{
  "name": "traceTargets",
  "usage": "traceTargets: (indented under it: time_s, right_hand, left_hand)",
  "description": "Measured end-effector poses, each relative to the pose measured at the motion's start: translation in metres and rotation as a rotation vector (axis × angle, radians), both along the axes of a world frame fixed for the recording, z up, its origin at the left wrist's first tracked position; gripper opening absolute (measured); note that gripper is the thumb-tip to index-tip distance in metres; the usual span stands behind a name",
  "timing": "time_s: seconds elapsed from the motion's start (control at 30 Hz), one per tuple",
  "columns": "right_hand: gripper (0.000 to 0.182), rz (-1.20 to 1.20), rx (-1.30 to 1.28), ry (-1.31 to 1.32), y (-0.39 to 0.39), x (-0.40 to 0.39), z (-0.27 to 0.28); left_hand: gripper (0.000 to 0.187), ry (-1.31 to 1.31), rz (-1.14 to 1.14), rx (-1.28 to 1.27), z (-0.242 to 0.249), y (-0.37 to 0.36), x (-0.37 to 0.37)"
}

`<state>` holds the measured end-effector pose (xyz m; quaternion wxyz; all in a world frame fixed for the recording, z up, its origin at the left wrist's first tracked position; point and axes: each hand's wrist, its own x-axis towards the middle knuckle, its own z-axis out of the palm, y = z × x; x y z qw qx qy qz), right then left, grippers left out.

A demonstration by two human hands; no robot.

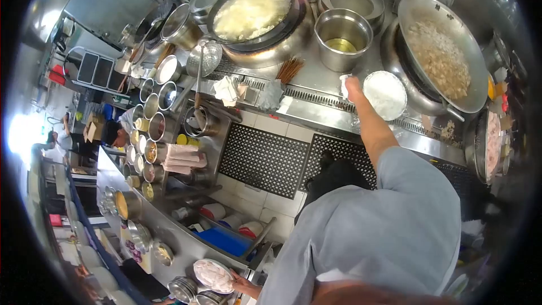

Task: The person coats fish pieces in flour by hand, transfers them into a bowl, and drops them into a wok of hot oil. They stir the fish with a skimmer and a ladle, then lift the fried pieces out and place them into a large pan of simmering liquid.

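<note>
My right hand (353, 86) reaches over the front edge of the steel stove, closed on a white cloth (344, 87). Just right of it sits a round container of white powder (385, 95). Behind the hand stands a steel pot (343, 39) with yellowish liquid at the bottom. At the lower left, my left hand (241, 284) grips the rim of an oval plate of pale food (213, 275) beside stacked metal bowls (182, 289). Its fingers are partly hidden by the plate.
A wok with bubbling pale contents (252, 14) is at the back; a large tilted wok of brown food (440, 56) is at right. Metal containers (151, 105) line the left counter. Black mats (264, 161) cover the floor. Other people (116, 134) are at far left.
</note>
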<state>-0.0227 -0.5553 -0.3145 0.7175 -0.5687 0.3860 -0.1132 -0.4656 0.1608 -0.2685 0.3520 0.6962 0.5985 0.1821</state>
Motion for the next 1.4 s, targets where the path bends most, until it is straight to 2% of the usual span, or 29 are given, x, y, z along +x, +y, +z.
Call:
traceTargets:
  time_s: [0.17, 0.2, 0.27, 0.33, 0.37, 0.4, 0.47, 0.5, 0.53, 0.57, 0.6, 0.63, 0.7, 0.73, 0.77, 0.8, 0.87, 0.93, 1.0, 1.03, 1.07, 1.1, 1.17, 1.23, 1.27, 1.33, 1.37, 1.4]
  right_hand:
    - [0.016, -0.005, -0.167, 0.019, -0.001, 0.003, -0.030]
    - [0.021, -0.072, -0.347, 0.178, 0.002, 0.004, -0.026]
    - [0.022, 0.083, -0.407, 0.147, -0.001, 0.002, -0.014]
    - [0.018, -0.100, -0.643, 0.169, 0.005, -0.001, -0.013]
    - [0.018, 0.013, -0.804, 0.117, -0.002, 0.002, -0.018]
    - [0.016, -0.017, -0.702, 0.102, -0.003, -0.001, -0.025]
    - [0.015, 0.622, -1.575, 0.348, -0.019, 0.007, -0.078]
    - [0.016, 0.168, -1.218, 0.252, -0.007, 0.007, -0.075]
    - [0.019, 0.331, -1.399, 0.288, -0.007, 0.010, -0.078]
    - [0.022, 0.055, -0.660, 0.230, 0.004, -0.009, 0.009]
    - [0.026, -0.060, -0.750, 0.229, 0.006, 0.000, -0.003]
    - [0.024, 0.070, -0.746, 0.268, 0.004, -0.003, 0.008]
    - [0.032, 0.336, -0.742, 0.324, 0.001, -0.011, 0.025]
    - [0.035, 0.380, -0.619, 0.417, -0.002, -0.001, 0.016]
    - [0.035, 0.369, -0.617, 0.423, 0.003, 0.003, 0.020]
    - [0.025, 0.168, -0.830, 0.368, 0.012, 0.002, 0.024]
    - [0.017, -0.082, -1.031, 0.341, 0.025, 0.000, 0.020]
    - [0.034, 0.286, -0.896, 0.304, 0.011, 0.003, 0.002]
    - [0.033, 0.345, -0.856, 0.376, 0.012, -0.007, 0.014]
    - [0.033, 0.302, -0.852, 0.401, 0.014, -0.014, 0.021]
    - [0.031, 0.234, -0.658, 0.406, 0.016, -0.021, 0.028]
    - [0.030, 0.169, -0.467, 0.401, 0.020, -0.028, 0.036]
    - [0.026, 0.097, -0.470, 0.434, 0.020, -0.043, 0.054]
    - [0.032, 0.060, -0.475, 0.449, 0.018, -0.045, 0.056]
    - [0.032, -0.003, -0.440, 0.408, 0.014, -0.047, 0.051]
    - [0.033, -0.084, -0.397, 0.376, 0.006, -0.062, 0.042]
    - [0.030, -0.035, -0.526, 0.358, 0.002, -0.072, 0.041]
    - [0.027, 0.027, -0.655, 0.333, -0.001, -0.078, 0.038]
  left_hand:
    - [0.041, -0.080, -0.100, -0.051, 0.018, -0.034, 0.045]
    - [0.041, -0.084, -0.141, -0.078, 0.018, -0.047, 0.059]
    - [0.040, -0.095, -0.239, -0.156, 0.020, -0.075, 0.093]
    - [0.039, -0.085, -0.380, -0.243, 0.017, -0.100, 0.132]
    - [0.039, -0.074, -0.467, -0.287, 0.016, -0.112, 0.153]
    - [0.039, -0.065, -0.549, -0.328, 0.016, -0.124, 0.174]
    - [0.039, -0.034, -0.719, -0.394, 0.019, -0.141, 0.214]
    - [0.038, -0.015, -0.807, -0.422, 0.021, -0.150, 0.232]
    - [0.038, 0.000, -0.890, -0.445, 0.026, -0.159, 0.252]
    - [0.038, 0.010, -0.973, -0.467, 0.030, -0.169, 0.274]
    - [0.038, 0.013, -1.051, -0.492, 0.035, -0.181, 0.297]
    - [0.038, 0.007, -1.128, -0.518, 0.039, -0.193, 0.319]
    - [0.039, 0.064, -1.214, -0.639, 0.058, -0.225, 0.362]
    - [0.040, 0.106, -1.232, -0.723, 0.069, -0.245, 0.387]
    - [0.038, 0.072, -1.345, -0.697, 0.073, -0.260, 0.410]
    - [0.036, 0.038, -1.454, -0.678, 0.072, -0.275, 0.424]
    - [0.034, 0.028, -1.549, -0.680, 0.079, -0.314, 0.445]
    - [0.032, 0.005, -1.692, -0.701, 0.076, -0.365, 0.469]
    - [0.031, 0.053, -1.889, -0.734, 0.067, -0.406, 0.482]
    - [0.031, 0.077, -1.973, -0.698, 0.075, -0.435, 0.480]
    - [0.034, 0.094, -1.989, -0.729, 0.075, -0.461, 0.480]
    - [0.033, 0.084, -2.093, -0.648, 0.081, -0.489, 0.478]
    - [0.031, -0.037, -2.242, -0.655, 0.067, -0.565, 0.481]
    - [0.030, -0.016, -2.416, -0.342, 0.062, -0.619, 0.483]
    - [0.030, -0.008, -2.443, -0.356, 0.049, -0.642, 0.488]
    - [0.026, -0.406, -2.672, 0.201, 0.020, -0.681, 0.491]
    - [0.026, -0.401, -2.684, 0.192, 0.032, -0.695, 0.476]
    - [0.027, -0.208, -2.746, 0.281, 0.044, -0.706, 0.465]
